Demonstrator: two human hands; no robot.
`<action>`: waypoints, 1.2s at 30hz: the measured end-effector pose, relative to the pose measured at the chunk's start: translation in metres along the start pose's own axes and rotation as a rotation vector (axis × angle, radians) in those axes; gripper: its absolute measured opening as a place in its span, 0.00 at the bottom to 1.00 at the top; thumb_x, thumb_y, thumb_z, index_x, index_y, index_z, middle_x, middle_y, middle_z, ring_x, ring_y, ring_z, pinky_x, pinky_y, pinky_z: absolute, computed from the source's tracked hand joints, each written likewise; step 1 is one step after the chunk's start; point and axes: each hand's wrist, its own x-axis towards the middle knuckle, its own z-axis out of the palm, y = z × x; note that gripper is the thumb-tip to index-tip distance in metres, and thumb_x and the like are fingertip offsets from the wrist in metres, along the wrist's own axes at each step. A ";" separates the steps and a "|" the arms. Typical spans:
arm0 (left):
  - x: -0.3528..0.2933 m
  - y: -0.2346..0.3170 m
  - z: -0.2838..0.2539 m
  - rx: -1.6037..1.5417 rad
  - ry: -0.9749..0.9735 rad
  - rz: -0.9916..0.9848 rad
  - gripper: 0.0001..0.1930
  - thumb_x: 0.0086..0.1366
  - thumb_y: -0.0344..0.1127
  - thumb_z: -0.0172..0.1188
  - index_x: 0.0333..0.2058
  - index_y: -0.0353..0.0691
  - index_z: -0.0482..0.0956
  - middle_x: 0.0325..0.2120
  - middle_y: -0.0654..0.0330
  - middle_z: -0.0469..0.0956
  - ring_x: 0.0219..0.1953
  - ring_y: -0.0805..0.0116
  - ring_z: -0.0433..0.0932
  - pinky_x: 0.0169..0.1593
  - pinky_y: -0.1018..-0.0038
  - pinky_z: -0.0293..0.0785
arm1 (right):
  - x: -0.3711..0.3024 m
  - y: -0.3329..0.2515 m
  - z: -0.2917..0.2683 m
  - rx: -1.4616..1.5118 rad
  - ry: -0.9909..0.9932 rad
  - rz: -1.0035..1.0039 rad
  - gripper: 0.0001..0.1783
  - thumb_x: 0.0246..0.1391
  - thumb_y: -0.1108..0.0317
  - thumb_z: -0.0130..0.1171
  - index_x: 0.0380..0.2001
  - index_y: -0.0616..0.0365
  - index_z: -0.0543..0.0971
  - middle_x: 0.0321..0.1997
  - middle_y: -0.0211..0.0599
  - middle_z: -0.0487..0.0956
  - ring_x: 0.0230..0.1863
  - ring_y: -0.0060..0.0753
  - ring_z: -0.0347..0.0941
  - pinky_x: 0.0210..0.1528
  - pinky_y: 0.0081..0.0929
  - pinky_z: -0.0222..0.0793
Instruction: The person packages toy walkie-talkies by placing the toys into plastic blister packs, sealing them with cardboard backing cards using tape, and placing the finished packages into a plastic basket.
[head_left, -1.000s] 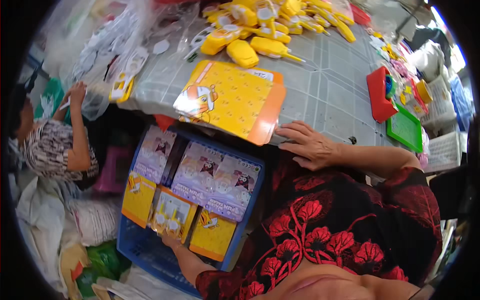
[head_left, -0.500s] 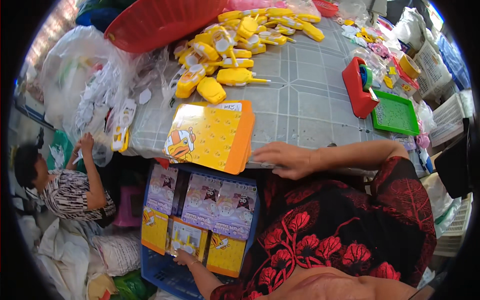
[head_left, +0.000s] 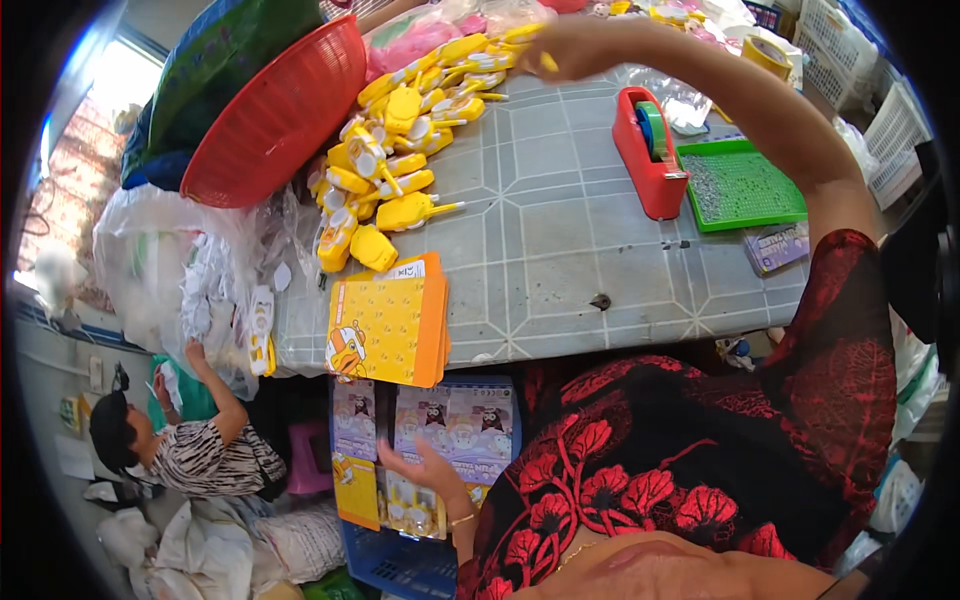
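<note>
My right hand [head_left: 570, 48] reaches across to the far side of the table, at the right end of a heap of yellow toy walkie-talkies [head_left: 405, 110]. Its fingers are blurred and partly hidden, and yellow pieces lie right beside them. With fingers spread and nothing held, my left hand [head_left: 428, 472] hovers over a blue crate [head_left: 400, 572]. Purple printed packages [head_left: 480, 425] and yellow ones [head_left: 355, 490] fill the crate, one with a clear window [head_left: 410, 505]. On the table's near edge lies a stack of yellow and orange cards [head_left: 390, 320].
A red tape dispenser [head_left: 650, 155] and a green tray [head_left: 745, 185] with small grey bits stand at the right. A large red basket [head_left: 285, 120] leans at the left. Another person [head_left: 205, 450] works by a clear plastic bag [head_left: 140, 250].
My right hand has left the card stack and swung far across the table to the heap. My left hand has lifted off the windowed package. The view has shifted.
</note>
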 end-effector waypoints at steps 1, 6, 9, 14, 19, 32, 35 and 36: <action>0.012 0.041 0.015 -0.055 -0.055 0.084 0.28 0.59 0.26 0.56 0.57 0.29 0.58 0.56 0.43 0.60 0.57 0.48 0.63 0.60 0.59 0.59 | -0.017 0.020 0.021 -0.051 -0.119 -0.183 0.16 0.51 0.63 0.56 0.42 0.58 0.77 0.35 0.42 0.78 0.39 0.41 0.74 0.43 0.36 0.69; 0.045 0.169 0.103 -0.324 -0.377 0.409 0.21 0.57 0.27 0.58 0.50 0.30 0.69 0.49 0.46 0.70 0.52 0.51 0.68 0.57 0.62 0.62 | -0.067 0.056 0.068 0.111 -0.247 -0.034 0.18 0.47 0.66 0.54 0.43 0.60 0.76 0.40 0.45 0.78 0.45 0.47 0.73 0.48 0.40 0.68; 0.066 0.210 0.161 -0.315 -0.580 0.591 0.22 0.55 0.30 0.61 0.49 0.32 0.70 0.46 0.48 0.72 0.50 0.50 0.69 0.56 0.62 0.63 | -0.074 0.052 0.058 0.045 -0.383 -0.117 0.19 0.47 0.67 0.54 0.43 0.61 0.76 0.40 0.45 0.78 0.46 0.46 0.73 0.49 0.39 0.68; 0.066 0.264 0.276 -0.384 -0.748 0.598 0.17 0.53 0.34 0.60 0.42 0.36 0.75 0.37 0.51 0.75 0.42 0.49 0.71 0.47 0.61 0.67 | -0.101 0.056 0.043 0.279 -0.080 -0.146 0.17 0.45 0.69 0.52 0.39 0.63 0.77 0.37 0.49 0.78 0.43 0.50 0.74 0.45 0.39 0.69; 0.079 0.299 0.332 -0.127 -0.605 0.660 0.14 0.51 0.37 0.61 0.36 0.39 0.76 0.32 0.54 0.74 0.38 0.53 0.71 0.42 0.60 0.67 | -0.079 0.090 0.024 0.298 0.165 -0.171 0.13 0.45 0.70 0.51 0.36 0.60 0.78 0.31 0.47 0.79 0.37 0.52 0.75 0.40 0.41 0.68; 0.081 0.320 0.339 -0.135 -0.592 0.580 0.11 0.49 0.40 0.65 0.27 0.42 0.74 0.27 0.58 0.73 0.33 0.57 0.72 0.38 0.62 0.67 | 0.087 0.253 0.089 -0.157 -0.154 0.125 0.17 0.42 0.74 0.52 0.38 0.62 0.78 0.44 0.49 0.77 0.47 0.50 0.72 0.49 0.39 0.67; 0.090 0.307 0.337 -0.166 -0.548 0.561 0.10 0.49 0.39 0.65 0.26 0.42 0.74 0.26 0.59 0.73 0.32 0.58 0.71 0.37 0.63 0.66 | 0.139 0.225 0.106 -0.009 -0.134 0.246 0.22 0.43 0.75 0.50 0.46 0.60 0.76 0.47 0.52 0.76 0.51 0.50 0.71 0.51 0.38 0.67; 0.086 0.312 0.337 -0.179 -0.552 0.553 0.10 0.49 0.39 0.65 0.26 0.42 0.74 0.26 0.59 0.73 0.32 0.58 0.71 0.37 0.63 0.66 | 0.143 0.234 0.114 -0.020 -0.144 0.251 0.22 0.43 0.75 0.50 0.46 0.60 0.76 0.47 0.52 0.76 0.51 0.50 0.71 0.51 0.38 0.67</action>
